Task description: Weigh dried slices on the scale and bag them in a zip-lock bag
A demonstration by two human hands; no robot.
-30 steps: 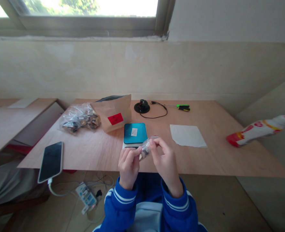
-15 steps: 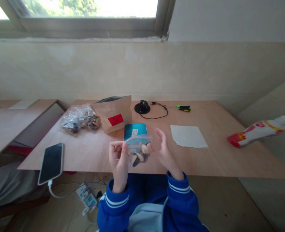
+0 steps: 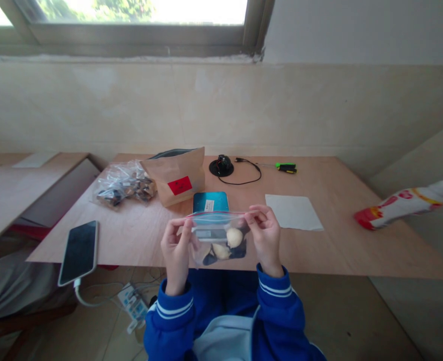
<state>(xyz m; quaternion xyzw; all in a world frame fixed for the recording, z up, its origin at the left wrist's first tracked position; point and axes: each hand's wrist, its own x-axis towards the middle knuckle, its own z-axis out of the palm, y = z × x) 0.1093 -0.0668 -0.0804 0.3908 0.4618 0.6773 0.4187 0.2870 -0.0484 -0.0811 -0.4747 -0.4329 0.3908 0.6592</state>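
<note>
Left hand (image 3: 176, 255) and right hand (image 3: 266, 235) pinch a clear zip bag (image 3: 219, 240) of pale lumps (image 3: 234, 237) above the front edge of the surface (image 3: 342, 250).

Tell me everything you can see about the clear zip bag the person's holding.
The clear zip bag is thin, see-through plastic with a red-lined zip along its top edge; whether it's sealed can't be told. It's held up flat and roughly level over the table's front edge, pinched at its top corners by the left hand and right hand. Pale rounded lumps and dark pieces lie gathered at the bottom.
</note>
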